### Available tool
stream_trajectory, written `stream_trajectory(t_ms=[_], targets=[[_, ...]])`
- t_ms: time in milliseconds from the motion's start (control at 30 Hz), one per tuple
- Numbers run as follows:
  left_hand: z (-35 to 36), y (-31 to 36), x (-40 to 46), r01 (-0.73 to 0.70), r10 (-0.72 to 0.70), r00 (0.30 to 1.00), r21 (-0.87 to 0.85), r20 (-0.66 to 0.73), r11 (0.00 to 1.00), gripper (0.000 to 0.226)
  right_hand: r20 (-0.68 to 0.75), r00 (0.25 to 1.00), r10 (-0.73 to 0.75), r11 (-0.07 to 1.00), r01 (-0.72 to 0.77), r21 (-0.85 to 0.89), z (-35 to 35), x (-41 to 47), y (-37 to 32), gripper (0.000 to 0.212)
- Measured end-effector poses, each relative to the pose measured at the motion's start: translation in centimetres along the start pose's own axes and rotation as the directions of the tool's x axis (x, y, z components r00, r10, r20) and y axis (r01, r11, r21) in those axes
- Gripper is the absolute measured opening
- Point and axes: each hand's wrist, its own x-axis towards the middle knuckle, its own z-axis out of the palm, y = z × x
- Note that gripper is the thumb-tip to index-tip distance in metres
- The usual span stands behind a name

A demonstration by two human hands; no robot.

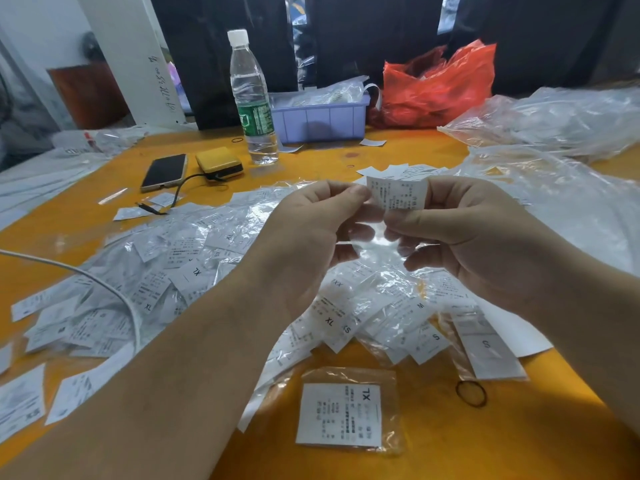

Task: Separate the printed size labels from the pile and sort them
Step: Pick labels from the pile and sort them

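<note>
Both hands are raised over the pile. A white printed label [398,195] sticks out of the top of a small clear plastic sleeve [377,242]. My right hand [474,233] pinches the label between thumb and fingers. My left hand [311,223] pinches the sleeve's left edge. Below them a wide pile of bagged size labels [194,258] marked XL, S, M and XS covers the orange table [519,445]. One XL label in its sleeve [341,414] lies alone near the front edge. An S label [485,344] lies at the pile's right.
A water bottle [254,105], a purple tray [318,117], a red plastic bag [440,84], a phone [164,172] and a yellow power bank [219,163] stand at the back. Clear plastic bags [554,119] heap at the right. A white cable [114,289] crosses the left. A black rubber band [471,393] lies front right.
</note>
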Motion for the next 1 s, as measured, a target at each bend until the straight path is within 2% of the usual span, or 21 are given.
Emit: stream_trajectory(t_ms=[100,267,400,467,600,700,833,1000], targets=[[0.0,0.0,0.0,0.069,-0.061,0.995,-0.107,0.076,0.992,0.011,-0.025,1.000,-0.005,1.000,0.006,0.013,-0.1,0.1,0.0,0.050],[-0.3,-0.2,0.1,0.053,-0.054,0.998,0.045,0.037,0.998,0.012,-0.004,1.000,0.014,1.000,-0.014,0.023,-0.1,0.2,0.0,0.055],[-0.6,0.1,0.0,0.007,-0.007,1.000,0.099,0.002,0.995,0.024,-0.068,0.998,-0.016,0.991,0.025,0.133,-0.7,0.4,-0.3,0.037],[-0.8,0.1,0.1,-0.003,0.002,1.000,0.121,0.007,0.993,0.021,-0.106,0.993,-0.045,0.985,0.062,0.164,-1.1,0.5,-0.6,0.037],[-0.7,0.2,0.0,-0.019,0.010,0.998,0.163,0.059,0.986,0.012,-0.122,0.983,-0.135,0.971,0.156,0.180,-1.4,0.3,-0.9,0.019],[-0.5,0.2,-0.2,-0.055,0.034,0.994,0.214,0.101,0.975,0.008,-0.120,0.976,-0.184,0.959,0.205,0.196,-1.4,0.3,-1.0,0.015],[-0.3,0.1,-0.3,-0.096,0.062,0.989,0.261,0.135,0.960,0.007,-0.130,0.965,-0.226,0.960,0.244,0.138,-1.3,0.2,-0.9,0.019],[-0.1,0.2,-0.4,-0.096,0.054,0.986,0.276,0.158,0.956,0.009,-0.108,0.954,-0.281,0.959,0.283,0.010,-0.7,-0.1,-0.6,0.011]])
